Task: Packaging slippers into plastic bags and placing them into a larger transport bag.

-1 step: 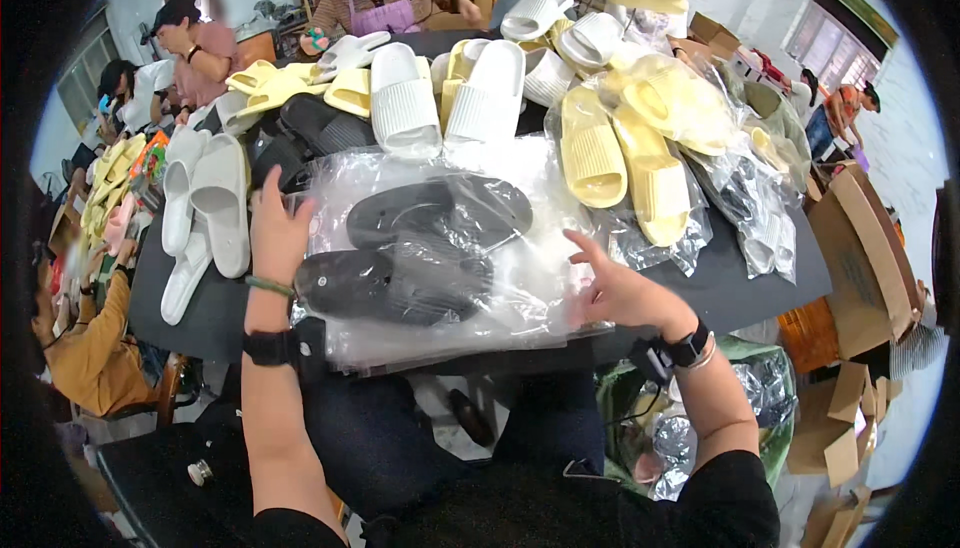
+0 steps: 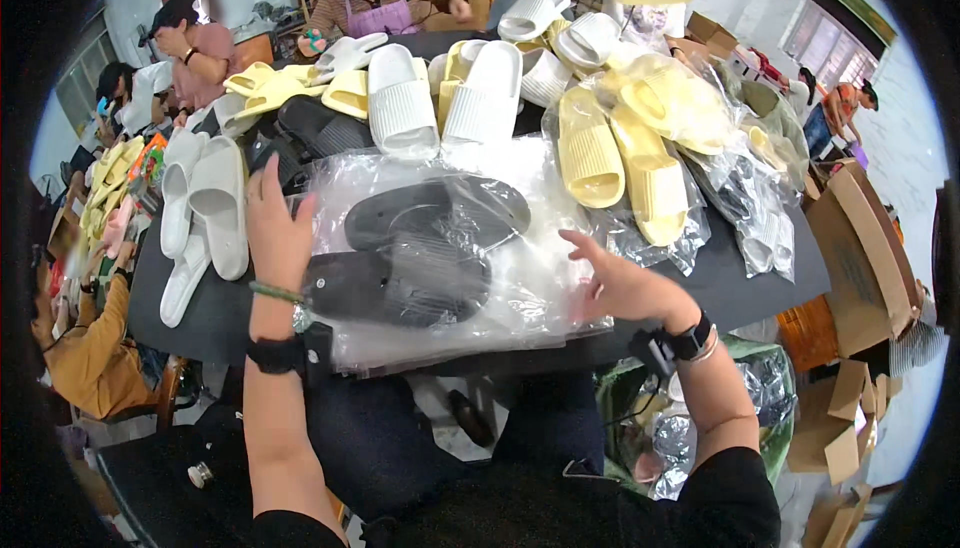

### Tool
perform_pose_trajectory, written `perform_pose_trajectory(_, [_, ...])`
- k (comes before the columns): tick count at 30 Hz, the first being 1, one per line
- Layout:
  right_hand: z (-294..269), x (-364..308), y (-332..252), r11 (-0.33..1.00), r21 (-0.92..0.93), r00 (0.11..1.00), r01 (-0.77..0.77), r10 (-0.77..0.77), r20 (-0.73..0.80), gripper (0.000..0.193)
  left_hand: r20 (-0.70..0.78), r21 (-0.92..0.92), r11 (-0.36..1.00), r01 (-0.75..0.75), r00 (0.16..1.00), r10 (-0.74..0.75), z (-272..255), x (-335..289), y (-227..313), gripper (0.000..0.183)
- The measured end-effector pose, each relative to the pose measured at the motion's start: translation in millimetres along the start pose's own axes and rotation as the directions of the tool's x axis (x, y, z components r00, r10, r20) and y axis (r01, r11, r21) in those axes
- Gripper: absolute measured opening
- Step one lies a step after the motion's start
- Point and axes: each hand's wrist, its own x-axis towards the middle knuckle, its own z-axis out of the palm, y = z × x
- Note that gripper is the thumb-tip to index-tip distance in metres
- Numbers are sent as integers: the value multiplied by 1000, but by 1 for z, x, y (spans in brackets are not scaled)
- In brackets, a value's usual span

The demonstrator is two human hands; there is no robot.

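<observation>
My left grip (image 2: 278, 238) is open, thumb parted from the fingers at the left edge of some clear plastic (image 2: 540, 283); my right grip (image 2: 620, 278) is open too, fingers loosely bent near its right edge, and I cannot tell whether either touches. Between them, on the clear plastic, I have two black slippers (image 2: 400, 283) lying lengthwise across my view, one beyond the other. The nearer one shows a finely ribbed strap and a small pale mark on its dull footbed; glare and creases streak the farther one's right end. Beyond stand white slippers (image 2: 403, 103), with bagged yellow slippers (image 2: 650, 178) to the right, all on the dark worktop (image 2: 720, 298).
</observation>
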Motion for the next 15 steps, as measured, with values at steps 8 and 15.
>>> perform_pose_trajectory(8, [-70,115,30,998,35,917,54,-36,-398,38,134,-460,590,-663,605,785,-25,-59,182,54])
perform_pose_trajectory(15, [-36,176,47,973,-154,927,-174,109,-360,46,380,-571,466,-676,285,880,12,-117,176,64])
